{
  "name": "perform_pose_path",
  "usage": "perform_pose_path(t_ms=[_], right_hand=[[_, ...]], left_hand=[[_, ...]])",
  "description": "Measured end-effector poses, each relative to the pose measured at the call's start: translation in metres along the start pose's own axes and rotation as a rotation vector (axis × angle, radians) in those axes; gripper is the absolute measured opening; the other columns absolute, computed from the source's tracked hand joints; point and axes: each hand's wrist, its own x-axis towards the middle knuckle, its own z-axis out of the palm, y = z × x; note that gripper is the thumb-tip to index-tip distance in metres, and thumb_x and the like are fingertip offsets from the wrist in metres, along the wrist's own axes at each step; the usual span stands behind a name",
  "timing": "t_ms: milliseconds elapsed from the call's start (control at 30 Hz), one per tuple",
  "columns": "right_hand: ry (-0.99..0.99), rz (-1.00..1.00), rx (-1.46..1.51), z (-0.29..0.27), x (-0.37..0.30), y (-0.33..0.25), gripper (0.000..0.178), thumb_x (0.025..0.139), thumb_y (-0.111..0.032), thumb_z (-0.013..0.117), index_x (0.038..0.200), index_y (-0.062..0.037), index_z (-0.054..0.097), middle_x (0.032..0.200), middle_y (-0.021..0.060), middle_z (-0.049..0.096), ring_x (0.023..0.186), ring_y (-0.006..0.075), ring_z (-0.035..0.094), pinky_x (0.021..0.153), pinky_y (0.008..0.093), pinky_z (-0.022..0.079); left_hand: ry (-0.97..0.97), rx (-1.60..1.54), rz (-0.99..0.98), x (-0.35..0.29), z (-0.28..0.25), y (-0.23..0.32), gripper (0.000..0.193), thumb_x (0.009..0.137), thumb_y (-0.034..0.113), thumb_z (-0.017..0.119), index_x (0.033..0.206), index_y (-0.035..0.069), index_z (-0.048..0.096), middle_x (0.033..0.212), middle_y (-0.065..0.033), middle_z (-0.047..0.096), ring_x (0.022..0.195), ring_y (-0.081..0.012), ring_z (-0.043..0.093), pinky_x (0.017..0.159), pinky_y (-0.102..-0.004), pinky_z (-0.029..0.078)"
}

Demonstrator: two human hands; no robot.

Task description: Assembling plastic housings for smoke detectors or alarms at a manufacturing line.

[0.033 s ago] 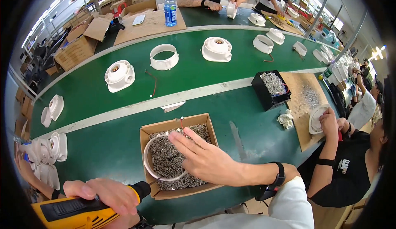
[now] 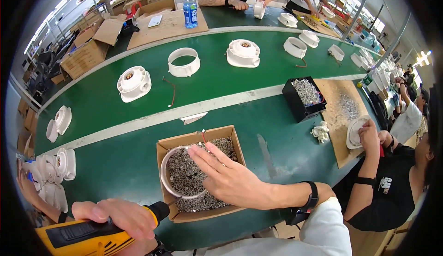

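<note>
My left hand point(image 2: 122, 217) is wrapped round a yellow and black power screwdriver point(image 2: 80, 237). Its thin bit reaches the lower left edge of a white plastic ring point(image 2: 164, 175). That ring is over an open cardboard box point(image 2: 236, 145) full of small metal screws point(image 2: 203, 205). My right hand point(image 2: 233, 180) grips the ring's right side, with the index and middle fingers stretched across its top; the thumb is hidden. A short red wire point(image 2: 204, 137) with a white connector sticks up beyond the fingertips.
White motor housings point(image 2: 134, 84) and rings point(image 2: 183, 63) stand along the green belt point(image 2: 207, 80) ahead. More white housings point(image 2: 64, 163) are stacked at left. At right are a black bin point(image 2: 302, 106) of small parts and a co-worker's hands point(image 2: 369, 136) on a white part.
</note>
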Motion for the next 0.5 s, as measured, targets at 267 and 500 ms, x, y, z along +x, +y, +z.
perform_pose_path(t_ms=[267,500], right_hand=[[0.101,0.098,0.211,0.037,0.000,-0.015,0.019,0.076,-0.025,0.061,0.071,-0.0087,0.052,0.071,0.0035,0.045,0.068,0.0178,0.051,0.069,0.0320,0.038],[0.073,0.079,0.592,0.057,-0.003,-0.001,0.018,0.077,-0.022,0.065,0.080,-0.0072,0.055,0.073,0.0038,0.049,0.066,0.0199,0.053,0.063,0.0319,0.041]], left_hand=[[-0.010,-0.022,-0.107,-0.005,0.011,-0.015,0.065,0.080,0.056,0.059,0.105,0.002,0.032,0.064,-0.0110,0.053,0.041,-0.0184,0.047,0.040,-0.0278,0.043],[-0.083,0.021,-0.299,-0.007,0.009,-0.028,0.070,0.077,0.063,0.058,0.107,0.005,0.032,0.068,-0.0098,0.054,0.046,-0.0195,0.050,0.045,-0.0315,0.045]])
